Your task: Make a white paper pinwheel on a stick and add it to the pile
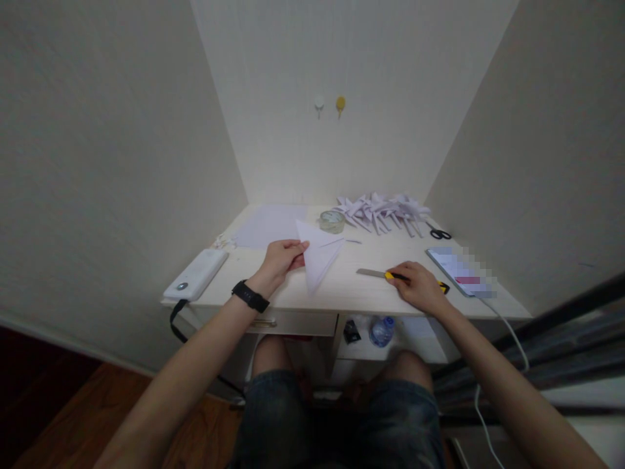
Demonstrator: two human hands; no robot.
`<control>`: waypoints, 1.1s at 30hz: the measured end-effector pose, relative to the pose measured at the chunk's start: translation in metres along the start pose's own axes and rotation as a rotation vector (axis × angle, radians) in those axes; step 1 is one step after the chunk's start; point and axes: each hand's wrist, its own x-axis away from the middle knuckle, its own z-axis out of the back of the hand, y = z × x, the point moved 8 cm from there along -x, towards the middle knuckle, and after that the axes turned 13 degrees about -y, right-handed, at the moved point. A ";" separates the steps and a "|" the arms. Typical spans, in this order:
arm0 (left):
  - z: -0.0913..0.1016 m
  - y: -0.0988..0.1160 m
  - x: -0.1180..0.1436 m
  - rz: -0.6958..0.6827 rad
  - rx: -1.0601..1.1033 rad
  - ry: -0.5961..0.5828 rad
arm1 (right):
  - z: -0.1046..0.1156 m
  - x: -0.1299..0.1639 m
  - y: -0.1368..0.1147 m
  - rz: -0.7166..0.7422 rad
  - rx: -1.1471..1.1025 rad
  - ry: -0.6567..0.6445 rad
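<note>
Pinched between the thumb and fingers of my left hand [284,258] is a folded white sheet of paper [321,255], held up over the desk in a triangular shape with a slit or fold line on its right part. My right hand [414,284] is wrapped round a yellow and black utility knife [390,276]. Its blade [370,272] is out and points left toward the paper, apart from it. Both hands are above the front half of the white desk [342,296]. The fingers under the paper are partly hidden.
Behind the paper stands a roll of clear tape [332,221]. Many folded paper pieces [383,212] are heaped at the back right, beside black scissors [440,234]. Flat paper [271,225] lies back left. A white device [196,273] sits at left, a cabled phone [461,272] at right.
</note>
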 end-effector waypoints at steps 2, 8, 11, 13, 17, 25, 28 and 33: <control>-0.001 -0.020 0.000 0.070 0.093 -0.005 | 0.003 0.001 -0.005 0.011 0.005 0.032; 0.002 -0.047 -0.002 0.076 0.142 0.048 | 0.003 0.001 -0.033 0.032 -0.033 0.114; 0.001 -0.051 -0.003 0.071 0.131 0.051 | -0.004 -0.003 -0.046 0.033 -0.019 0.074; -0.001 -0.051 -0.004 0.063 0.138 0.056 | -0.007 -0.007 -0.050 0.013 -0.011 0.058; -0.006 -0.054 -0.004 0.061 0.160 0.068 | -0.014 -0.017 -0.054 -0.011 0.001 -0.005; -0.017 -0.047 0.018 0.065 -0.624 -0.110 | -0.022 -0.035 -0.048 -0.027 -0.046 -0.115; -0.042 -0.024 0.026 -0.230 -1.172 -0.213 | -0.021 -0.039 -0.047 -0.018 -0.073 -0.134; -0.095 -0.033 0.024 -0.580 -1.455 -0.665 | -0.020 -0.043 -0.049 0.001 -0.098 -0.155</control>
